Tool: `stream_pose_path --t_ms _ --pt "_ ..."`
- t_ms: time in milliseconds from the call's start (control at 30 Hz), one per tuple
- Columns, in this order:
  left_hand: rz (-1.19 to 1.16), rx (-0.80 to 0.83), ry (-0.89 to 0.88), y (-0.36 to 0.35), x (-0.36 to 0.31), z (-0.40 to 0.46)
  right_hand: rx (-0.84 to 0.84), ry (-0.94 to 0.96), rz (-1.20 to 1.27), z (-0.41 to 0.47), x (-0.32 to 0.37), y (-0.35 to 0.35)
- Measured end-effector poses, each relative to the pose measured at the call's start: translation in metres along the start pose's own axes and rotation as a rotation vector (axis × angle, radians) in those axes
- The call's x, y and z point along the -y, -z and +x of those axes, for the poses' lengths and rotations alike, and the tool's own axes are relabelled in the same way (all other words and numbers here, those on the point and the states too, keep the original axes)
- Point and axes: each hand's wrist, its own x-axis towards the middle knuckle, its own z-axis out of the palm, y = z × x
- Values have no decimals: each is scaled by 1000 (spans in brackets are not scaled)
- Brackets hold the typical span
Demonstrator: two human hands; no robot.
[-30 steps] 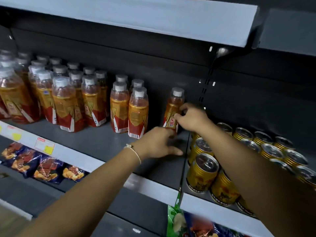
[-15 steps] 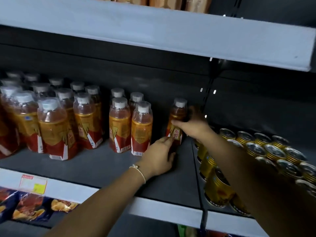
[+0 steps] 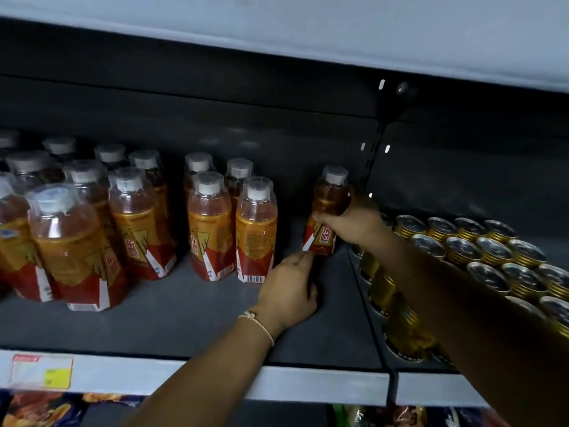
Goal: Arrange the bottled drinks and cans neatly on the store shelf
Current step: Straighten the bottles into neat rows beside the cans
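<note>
A single amber drink bottle (image 3: 328, 198) with a red and gold label stands upright near the back of the dark shelf (image 3: 184, 315). My right hand (image 3: 354, 224) grips it around the middle. My left hand (image 3: 291, 288) rests on the shelf in front, its fingertips touching the bottle's base. To the left stands a pair of matching bottles (image 3: 234, 226), then a larger cluster of bottles (image 3: 92, 217). Gold cans (image 3: 480, 251) stand in rows on the right, partly hidden by my right forearm.
An upper shelf edge (image 3: 338, 32) hangs overhead. A slotted upright post (image 3: 374, 155) divides the back panel. The front rail carries a price tag (image 3: 41, 371). Snack bags (image 3: 46, 408) lie on the shelf below.
The view has closed in on the shelf. My right hand keeps its grip on the single bottle, and my left hand has moved forward to touch the bottle's base.
</note>
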Motion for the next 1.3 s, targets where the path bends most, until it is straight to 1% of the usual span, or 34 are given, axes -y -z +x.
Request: stream_pose_path --t_ms 133,233,400,567,633,700,767,833,900,967,1067,1200,1300 --pt "6 12 31 2 2 0 -40 19 -8 2 -7 3" --pt "-1 -1 44 3 1 1 -35 36 1 4 -13 4" --pt "1 -28 23 4 0 -1 -38 55 11 6 -16 3" --pt "-5 -100 -31 9 -1 -8 -50 60 23 5 -18 2" --pt "-12 -153 -76 12 -3 -12 -42 49 34 4 -18 1" --pt "-8 -241 -152 16 -7 -13 -31 38 37 3 -19 1" --pt "29 -385 -232 22 -10 -15 -38 40 38 2 -17 1" --pt "101 -552 -266 30 -8 -14 -55 42 45 1 -15 0" --pt "188 -682 -239 39 -4 -14 -66 42 61 0 -13 1" --pt "252 -729 -206 49 0 -14 -89 44 84 -1 -11 2" --pt "252 -703 -142 62 3 -9 -127 55 77 -4 -8 0" --pt "119 -710 25 60 3 -14 -151 37 98 -5 -6 0" --pt "140 -627 146 47 4 -26 -191 27 126 -5 -4 0"
